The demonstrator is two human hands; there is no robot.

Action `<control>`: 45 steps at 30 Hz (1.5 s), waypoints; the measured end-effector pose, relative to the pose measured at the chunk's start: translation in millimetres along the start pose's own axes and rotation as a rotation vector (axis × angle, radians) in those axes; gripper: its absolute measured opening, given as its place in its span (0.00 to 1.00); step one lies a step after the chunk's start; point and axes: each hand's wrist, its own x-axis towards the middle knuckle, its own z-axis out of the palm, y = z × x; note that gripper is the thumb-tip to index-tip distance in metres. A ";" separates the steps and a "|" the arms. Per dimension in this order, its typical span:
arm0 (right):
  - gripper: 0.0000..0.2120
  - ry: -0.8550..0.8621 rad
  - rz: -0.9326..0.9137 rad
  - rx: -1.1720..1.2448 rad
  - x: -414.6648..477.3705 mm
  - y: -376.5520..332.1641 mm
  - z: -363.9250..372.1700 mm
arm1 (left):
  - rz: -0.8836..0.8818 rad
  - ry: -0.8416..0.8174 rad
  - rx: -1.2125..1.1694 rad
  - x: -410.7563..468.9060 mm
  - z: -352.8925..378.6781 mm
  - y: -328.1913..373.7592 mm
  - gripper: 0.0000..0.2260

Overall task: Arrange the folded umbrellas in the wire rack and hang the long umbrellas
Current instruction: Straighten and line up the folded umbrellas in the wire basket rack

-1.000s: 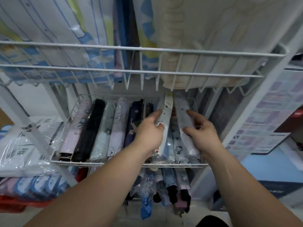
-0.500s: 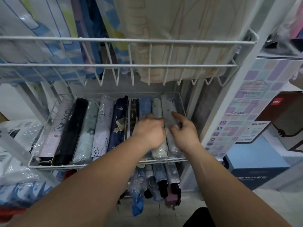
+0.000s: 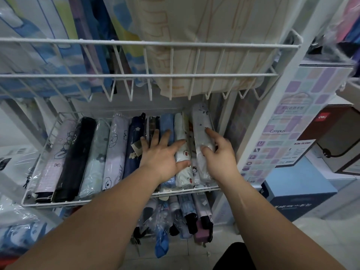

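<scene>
Lying side by side in the lower wire basket (image 3: 87, 204), the folded umbrellas ran front to back, near ends toward the person. Nine counted, left to right: lilac cartoon print, black umbrella (image 3: 75, 158), mint, lavender, navy floral, dark plaid, blue umbrella (image 3: 166, 121), white umbrella (image 3: 182, 172), grey umbrella (image 3: 201, 121). A card strip between the last two; whether it hid another, could not tell.

Left hand (image 3: 161, 154) lay flat, fingers spread and straight, across the blue and white ones. Right hand (image 3: 220, 158) held the grey umbrella at the basket's right wall: thumb on its top face, forefinger stretched along it, other fingers curled round its far side.

More folded umbrellas (image 3: 187, 213) sat on a tier beneath, too bunched to count. Upper wire shelf (image 3: 136, 76) above.
</scene>
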 end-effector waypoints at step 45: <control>0.49 -0.293 -0.156 -0.647 -12.9 22.2 20.1 | -0.095 -0.003 -0.059 -28.7 18.6 -39.2 0.48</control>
